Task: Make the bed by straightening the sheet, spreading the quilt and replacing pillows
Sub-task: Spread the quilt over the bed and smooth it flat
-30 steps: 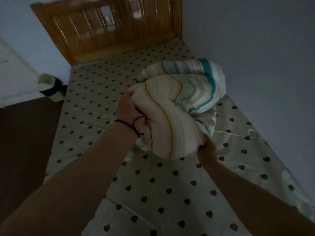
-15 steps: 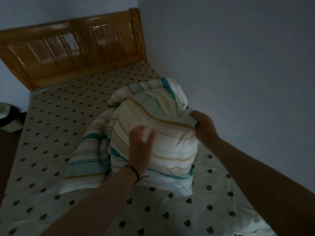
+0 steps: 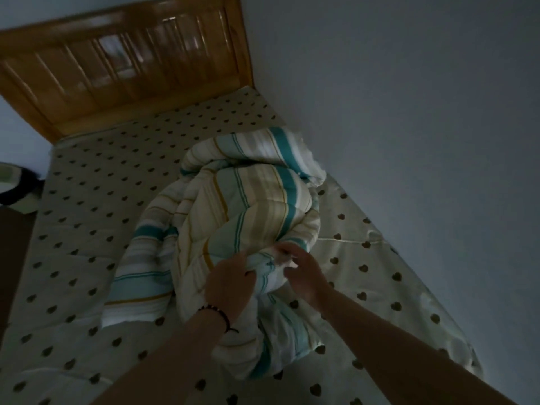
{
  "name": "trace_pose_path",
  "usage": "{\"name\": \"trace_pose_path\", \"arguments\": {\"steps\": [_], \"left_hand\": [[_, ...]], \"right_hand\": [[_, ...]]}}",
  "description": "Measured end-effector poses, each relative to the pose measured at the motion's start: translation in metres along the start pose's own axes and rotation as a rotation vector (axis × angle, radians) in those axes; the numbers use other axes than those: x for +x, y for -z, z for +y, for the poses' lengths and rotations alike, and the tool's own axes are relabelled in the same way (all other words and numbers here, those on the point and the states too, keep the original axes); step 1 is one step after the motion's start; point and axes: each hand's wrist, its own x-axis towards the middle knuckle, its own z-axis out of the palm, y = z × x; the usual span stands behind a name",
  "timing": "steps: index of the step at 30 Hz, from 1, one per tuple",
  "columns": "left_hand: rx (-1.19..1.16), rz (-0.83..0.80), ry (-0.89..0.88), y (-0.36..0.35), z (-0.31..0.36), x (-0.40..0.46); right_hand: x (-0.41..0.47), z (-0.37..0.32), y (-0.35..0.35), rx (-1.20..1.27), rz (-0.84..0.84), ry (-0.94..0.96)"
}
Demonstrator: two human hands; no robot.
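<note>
Quilt (image 3: 233,217), striped and bundled, lies mid-bed on the heart-print sheet (image 3: 365,273) near the wall; left hand (image 3: 230,285) and right hand (image 3: 301,273) both pinch its near fold, fingers curled into the fabric

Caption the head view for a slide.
Both hands pinch a fold of the bunched striped quilt on the heart-print sheet.

A bedroom: wooden headboard (image 3: 122,65), heart-print sheet (image 3: 96,200).
</note>
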Motion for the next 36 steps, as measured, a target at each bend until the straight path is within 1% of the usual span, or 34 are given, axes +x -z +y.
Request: {"name": "trace_pose_path", "arguments": {"steps": [1,2,4,5,6,9,11,12,13,15,16,18,20,22,23,25,27,28,30,32,33,34,36], "left_hand": [[-0.017,0.033,0.025,0.006,-0.004,0.003],[-0.045,0.066,0.035,0.012,-0.008,0.005],[-0.107,0.165,0.046,0.026,-0.017,0.009],[-0.147,0.203,0.029,0.033,-0.015,0.008],[-0.187,0.237,0.012,0.039,-0.018,0.007],[-0.263,0.306,-0.058,0.050,-0.020,0.004],[-0.292,0.347,-0.087,0.053,-0.027,0.003],[-0.298,0.360,-0.081,0.052,-0.034,0.002],[-0.285,0.369,-0.073,0.051,-0.040,0.001],[-0.202,0.378,-0.042,0.049,-0.049,-0.002],[-0.152,0.386,-0.018,0.050,-0.054,-0.003],[-0.085,0.408,0.034,0.052,-0.062,0.000],[-0.050,0.427,0.045,0.057,-0.064,0.008],[-0.036,0.457,0.037,0.061,-0.048,0.017],[-0.027,0.458,0.028,0.060,-0.040,0.018],[-0.036,0.418,-0.090,0.054,-0.009,0.018],[-0.055,0.374,-0.246,0.042,0.024,0.017],[-0.077,0.392,-0.279,0.034,0.041,0.017],[-0.157,0.470,-0.203,0.026,0.068,0.021],[-0.187,0.490,-0.110,0.021,0.083,0.026],[-0.190,0.460,-0.087,0.018,0.085,0.028],[-0.210,0.404,-0.066,0.013,0.083,0.028],[-0.278,0.246,0.031,0.007,0.073,0.025]], "right_hand": [[0.010,0.004,0.001,0.048,0.058,-0.092],[0.020,0.011,0.004,0.003,0.110,-0.164],[0.043,0.020,0.003,-0.021,0.105,-0.303],[0.048,0.022,0.005,0.006,0.120,-0.372],[0.058,0.019,0.001,0.075,0.105,-0.439],[0.081,0.008,0.001,0.559,0.103,-0.646],[0.105,0.004,-0.004,0.583,0.102,-0.727],[0.113,0.004,-0.008,0.468,0.108,-0.750],[0.118,0.004,-0.009,0.313,0.081,-0.717],[0.130,0.004,-0.005,-0.014,0.090,-0.543],[0.140,0.002,0.000,-0.095,0.105,-0.518],[0.141,-0.022,0.014,-0.173,0.122,-0.507],[0.136,-0.057,0.026,-0.176,0.208,-0.395],[0.127,-0.094,0.040,-0.014,0.331,-0.299],[0.120,-0.111,0.041,0.091,0.330,-0.252],[0.108,-0.140,0.049,0.344,0.384,-0.090],[0.086,-0.165,0.055,0.377,0.399,0.015],[0.075,-0.171,0.058,0.316,0.359,0.053],[0.053,-0.170,0.058,0.191,0.257,0.122],[0.041,-0.151,0.061,0.129,0.194,0.090],[0.036,-0.138,0.062,0.116,0.177,0.057],[0.032,-0.121,0.065,0.153,0.151,-0.011],[0.025,-0.087,0.068,0.379,0.085,-0.235]]}}
